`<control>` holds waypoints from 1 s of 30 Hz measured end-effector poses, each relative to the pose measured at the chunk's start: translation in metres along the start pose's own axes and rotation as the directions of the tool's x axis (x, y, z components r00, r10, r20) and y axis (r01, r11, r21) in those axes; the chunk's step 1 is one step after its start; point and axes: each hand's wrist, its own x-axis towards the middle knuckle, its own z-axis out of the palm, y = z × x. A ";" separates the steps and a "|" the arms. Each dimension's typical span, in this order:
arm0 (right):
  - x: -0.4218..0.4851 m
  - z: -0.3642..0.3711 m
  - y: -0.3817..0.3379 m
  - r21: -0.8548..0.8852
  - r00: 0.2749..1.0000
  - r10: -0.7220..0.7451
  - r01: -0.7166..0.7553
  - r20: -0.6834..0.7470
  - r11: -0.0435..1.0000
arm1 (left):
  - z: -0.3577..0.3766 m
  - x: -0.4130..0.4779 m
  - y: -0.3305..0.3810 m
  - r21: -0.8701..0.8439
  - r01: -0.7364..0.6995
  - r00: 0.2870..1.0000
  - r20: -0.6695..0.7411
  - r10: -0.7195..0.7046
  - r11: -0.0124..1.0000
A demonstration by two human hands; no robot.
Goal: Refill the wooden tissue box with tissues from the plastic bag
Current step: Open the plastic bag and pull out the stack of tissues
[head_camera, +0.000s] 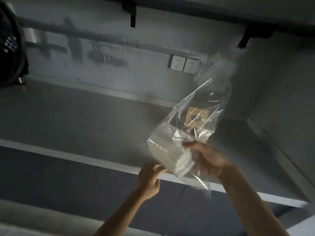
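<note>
A clear plastic bag (202, 106) is held up above a grey shelf. A white stack of tissues (167, 150) lies in its lower end. Behind or inside the bag a light wooden thing with a dark pattern (197, 116) shows through the plastic; I cannot tell if it is the tissue box. My right hand (208, 159) grips the bag from the right beside the tissues. My left hand (150, 178) pinches the bag's lower left corner under the stack. The picture is blurred by motion.
A grey shelf surface (85, 120) runs across the view with a pale front edge (102, 162). Two white wall sockets (185, 64) sit on the back wall. A dark round object (10, 48) hangs at far left. Black brackets (132, 12) hold a shelf above.
</note>
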 end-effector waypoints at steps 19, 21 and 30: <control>-0.156 -0.017 -0.244 -0.115 0.993 -0.081 0.090 0.081 0.989 | -0.361 0.115 0.354 -0.550 -0.109 0.993 -0.102 0.063 0.828; -0.155 -0.037 -0.261 -0.099 0.976 -0.219 0.218 0.002 0.971 | -0.366 0.128 0.368 -0.508 -0.186 0.976 -0.197 0.097 0.841; -0.108 -0.080 -0.355 -0.315 0.552 -0.803 0.738 -0.224 0.596 | -0.388 0.200 0.388 -0.184 -0.386 0.833 -0.490 0.256 0.904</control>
